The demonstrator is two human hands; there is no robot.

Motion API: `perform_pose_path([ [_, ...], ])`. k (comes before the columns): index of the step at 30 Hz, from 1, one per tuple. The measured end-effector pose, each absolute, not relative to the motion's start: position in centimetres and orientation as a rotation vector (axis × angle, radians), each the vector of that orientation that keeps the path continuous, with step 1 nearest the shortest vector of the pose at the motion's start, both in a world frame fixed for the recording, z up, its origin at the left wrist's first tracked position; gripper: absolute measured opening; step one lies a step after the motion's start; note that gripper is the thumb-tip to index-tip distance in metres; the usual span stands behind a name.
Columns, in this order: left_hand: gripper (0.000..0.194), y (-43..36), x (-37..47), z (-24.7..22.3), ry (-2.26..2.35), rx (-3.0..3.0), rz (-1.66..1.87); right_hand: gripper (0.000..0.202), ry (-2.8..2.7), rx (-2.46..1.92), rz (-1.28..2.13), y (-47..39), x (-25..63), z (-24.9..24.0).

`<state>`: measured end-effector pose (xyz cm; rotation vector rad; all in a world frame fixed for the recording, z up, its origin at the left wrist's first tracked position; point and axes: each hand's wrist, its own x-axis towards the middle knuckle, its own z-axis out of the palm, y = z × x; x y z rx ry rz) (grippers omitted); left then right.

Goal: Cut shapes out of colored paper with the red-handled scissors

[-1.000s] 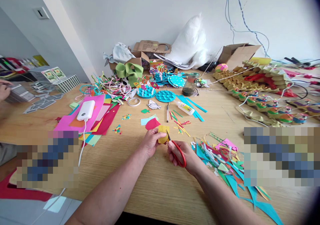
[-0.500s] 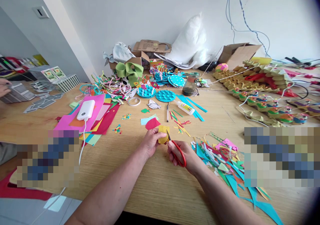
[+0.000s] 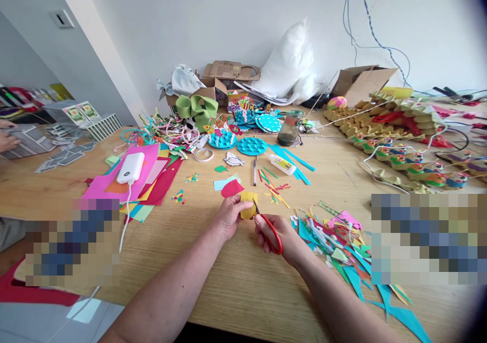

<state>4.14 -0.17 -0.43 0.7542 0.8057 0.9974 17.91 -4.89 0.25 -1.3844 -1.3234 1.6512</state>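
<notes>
My left hand (image 3: 230, 216) pinches a small piece of yellow paper (image 3: 247, 207) above the table, the thumb lying on top of it. In my right hand (image 3: 279, 231) is a pair of red-handled scissors (image 3: 272, 230), its blades at the right edge of the yellow paper. Just beyond the paper lie a red paper piece (image 3: 232, 187) and a light blue one (image 3: 223, 181). A pen (image 3: 254, 173), a glue bottle (image 3: 282, 164), a white fish cutout (image 3: 233, 159) and a green fish cutout (image 3: 221, 169) rest farther back.
Paper scraps (image 3: 342, 246) are heaped to the right. Coloured sheets (image 3: 163, 180) with a white power bank (image 3: 131, 167) and cable lie to the left. Blue plates (image 3: 251, 145), a glass jar (image 3: 291, 128) and egg cartons (image 3: 365, 119) stand behind. Another person's hand (image 3: 7, 137) is at far left.
My two hands, the yellow paper and the scissors have barely moved. At far left, the other person's hand has shifted on the grey stack.
</notes>
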Motion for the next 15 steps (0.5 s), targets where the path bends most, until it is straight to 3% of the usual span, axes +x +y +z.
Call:
perform_pose_path([
  [15, 0.018, -0.14, 4.10, -0.60, 0.786, 0.764, 0.973, 0.051, -1.310, -1.386, 1.649, -4.92, 17.92, 0.23],
])
